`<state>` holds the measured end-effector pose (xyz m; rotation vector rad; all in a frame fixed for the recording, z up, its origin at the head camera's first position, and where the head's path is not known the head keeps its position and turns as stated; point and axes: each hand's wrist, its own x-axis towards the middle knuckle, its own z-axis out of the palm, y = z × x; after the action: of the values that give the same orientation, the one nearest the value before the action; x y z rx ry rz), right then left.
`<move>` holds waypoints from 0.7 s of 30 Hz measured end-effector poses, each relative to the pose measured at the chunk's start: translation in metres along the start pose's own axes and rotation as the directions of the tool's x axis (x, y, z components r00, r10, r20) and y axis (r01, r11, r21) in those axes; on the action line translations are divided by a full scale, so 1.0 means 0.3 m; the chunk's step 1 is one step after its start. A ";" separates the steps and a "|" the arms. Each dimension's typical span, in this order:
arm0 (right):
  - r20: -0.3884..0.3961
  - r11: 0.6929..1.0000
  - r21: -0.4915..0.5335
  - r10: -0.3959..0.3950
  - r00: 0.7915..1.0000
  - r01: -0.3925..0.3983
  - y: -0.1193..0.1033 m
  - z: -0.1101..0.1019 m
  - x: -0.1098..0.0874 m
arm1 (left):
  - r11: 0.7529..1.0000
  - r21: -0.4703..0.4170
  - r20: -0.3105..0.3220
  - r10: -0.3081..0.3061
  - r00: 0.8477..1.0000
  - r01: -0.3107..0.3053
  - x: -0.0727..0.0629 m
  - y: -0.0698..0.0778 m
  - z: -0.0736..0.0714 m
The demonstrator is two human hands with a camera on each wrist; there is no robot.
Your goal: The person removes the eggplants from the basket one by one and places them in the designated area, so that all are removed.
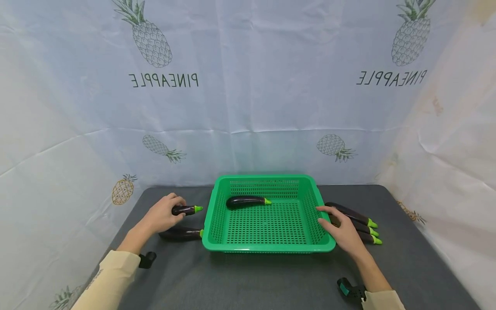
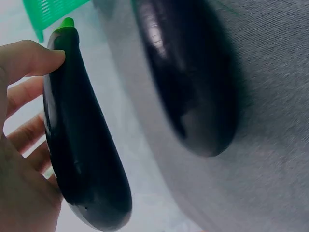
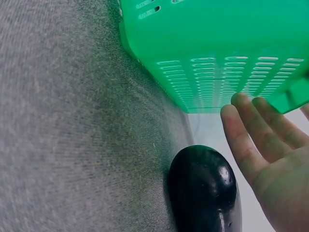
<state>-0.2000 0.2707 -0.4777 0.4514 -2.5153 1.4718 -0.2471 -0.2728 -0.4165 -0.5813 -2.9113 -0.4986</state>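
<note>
My left hand (image 1: 160, 215) holds a dark eggplant (image 1: 185, 210) above the table, left of the green basket (image 1: 267, 248). In the left wrist view the thumb lies across this eggplant (image 2: 87, 140) near its green stem end. Below that hand, a second eggplant (image 1: 179, 234) lies on the table, its stem by the basket. Another eggplant (image 1: 246, 202) rests inside the basket near its back left. At the basket's right rim is my right hand (image 1: 342, 232); in the right wrist view its fingers (image 3: 246, 154) reach fairly straight toward the basket's outer wall.
Three eggplants (image 1: 350, 212) lie side by side right of the basket, partly behind my right hand. Under everything is a dark grey tabletop (image 1: 271, 280). A pale cloth (image 1: 252, 94) with pineapple prints hangs behind and at the sides.
</note>
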 end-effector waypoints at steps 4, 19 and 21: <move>-0.005 1.000 -0.003 0.002 1.000 -0.002 0.001 0.001 0.000 | 1.000 -0.024 0.011 -0.006 1.000 0.006 -0.004 -0.007 0.033; -0.011 1.000 -0.010 -0.006 1.000 0.006 0.007 0.003 0.002 | 0.997 -0.070 0.100 -0.005 0.995 0.012 0.011 0.001 0.123; -0.012 1.000 -0.013 -0.009 1.000 0.009 0.007 0.003 0.003 | 0.998 -0.068 0.103 -0.004 0.995 0.011 0.012 0.006 0.129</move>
<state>-0.2016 0.2707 -0.4797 0.4499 -2.5086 1.4494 -0.2522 -0.2568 -0.4515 -0.6227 -3.0049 -0.5883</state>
